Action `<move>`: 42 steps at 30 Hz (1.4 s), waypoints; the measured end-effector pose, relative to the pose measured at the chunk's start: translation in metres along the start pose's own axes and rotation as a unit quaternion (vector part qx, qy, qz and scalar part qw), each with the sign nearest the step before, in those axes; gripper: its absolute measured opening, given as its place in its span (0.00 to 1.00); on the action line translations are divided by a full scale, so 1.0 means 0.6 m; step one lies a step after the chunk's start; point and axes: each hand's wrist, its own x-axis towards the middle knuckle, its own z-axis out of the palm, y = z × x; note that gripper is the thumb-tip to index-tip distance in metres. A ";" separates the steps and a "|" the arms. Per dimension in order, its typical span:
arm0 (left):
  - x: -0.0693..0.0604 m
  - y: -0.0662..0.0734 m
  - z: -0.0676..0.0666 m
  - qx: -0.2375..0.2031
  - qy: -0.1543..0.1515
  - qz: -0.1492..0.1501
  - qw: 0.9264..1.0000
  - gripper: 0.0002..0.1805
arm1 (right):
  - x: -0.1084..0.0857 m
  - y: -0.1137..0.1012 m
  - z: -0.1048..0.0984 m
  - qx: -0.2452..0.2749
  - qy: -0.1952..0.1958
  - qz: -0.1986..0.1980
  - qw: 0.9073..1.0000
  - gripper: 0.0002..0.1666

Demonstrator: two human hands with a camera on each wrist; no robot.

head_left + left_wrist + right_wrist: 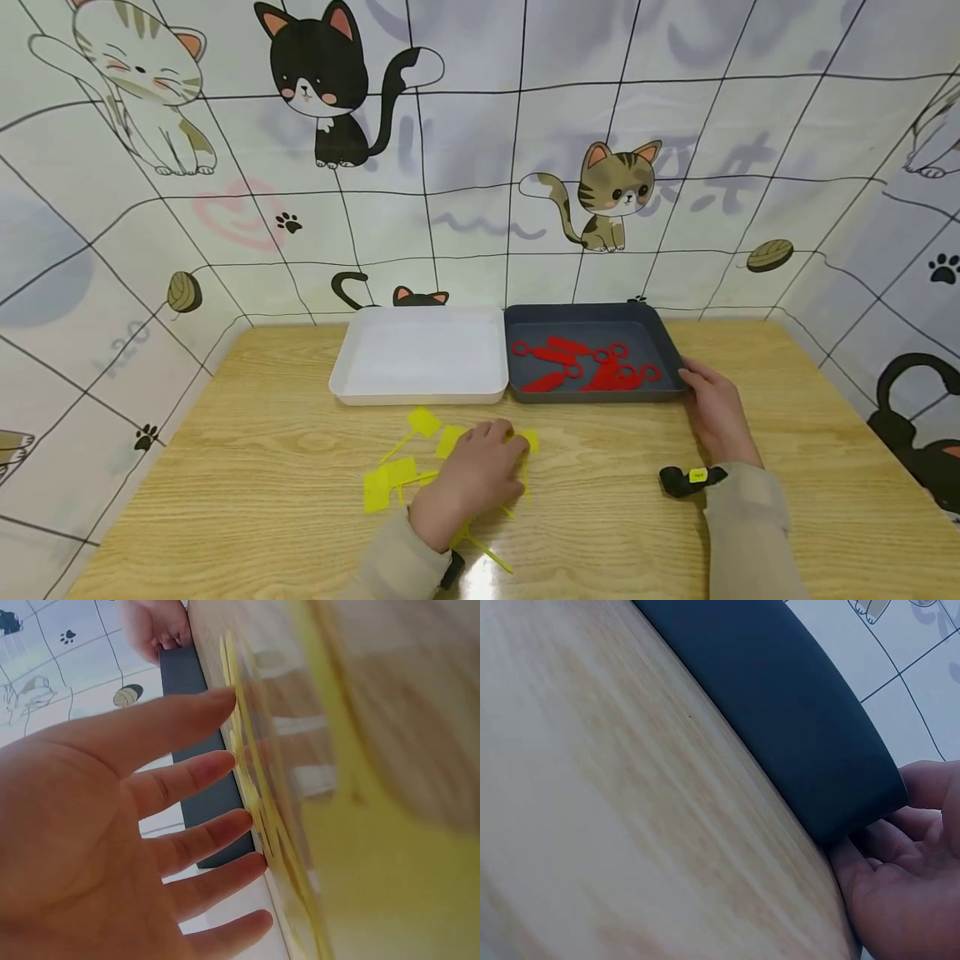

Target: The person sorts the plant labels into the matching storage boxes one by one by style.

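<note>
My left hand (474, 471) was over the yellow pieces (400, 472) on the wooden surface (285, 442), its palm toward them and its fingers relaxed, spread apart and only slightly bent. The left wrist view ran so nearly edge-on there that I couldn't fairly say whether my fingertips touched the topmost pieces or stopped just short of them. The pieces, flat heads on thin stems, lay in a loose, overlapping scatter near the middle of the surface, between its near edge and the trays; some peeked out left of my hand, one head showed beyond my fingers, and a stem pointed toward the near edge.

My right hand (718, 417) gripped the dark tray (558, 321) on its right side, close to the near right corner, with the thumb at the rim and the fingers curled lower down. Inside that tray lay the red pieces (615, 375), flat shapes with ring ends, mostly toward its near edge. The white tray (420, 350) stood against its left side, both along the far edge of the surface, before a wall covering (465, 167) printed with cats.
</note>
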 end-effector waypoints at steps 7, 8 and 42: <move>-0.005 0.006 0.002 0.042 0.035 0.006 0.998 0.14 | -0.001 0.002 -0.001 -0.007 0.000 -0.002 1.000 0.34; -0.006 0.006 0.001 0.046 0.037 0.006 0.998 0.14 | -0.002 0.001 0.000 -0.008 0.001 -0.002 1.000 0.34; 0.004 -0.014 -0.003 0.017 -0.009 -0.023 1.000 0.21 | 0.004 0.001 0.000 0.003 0.014 0.003 1.000 0.35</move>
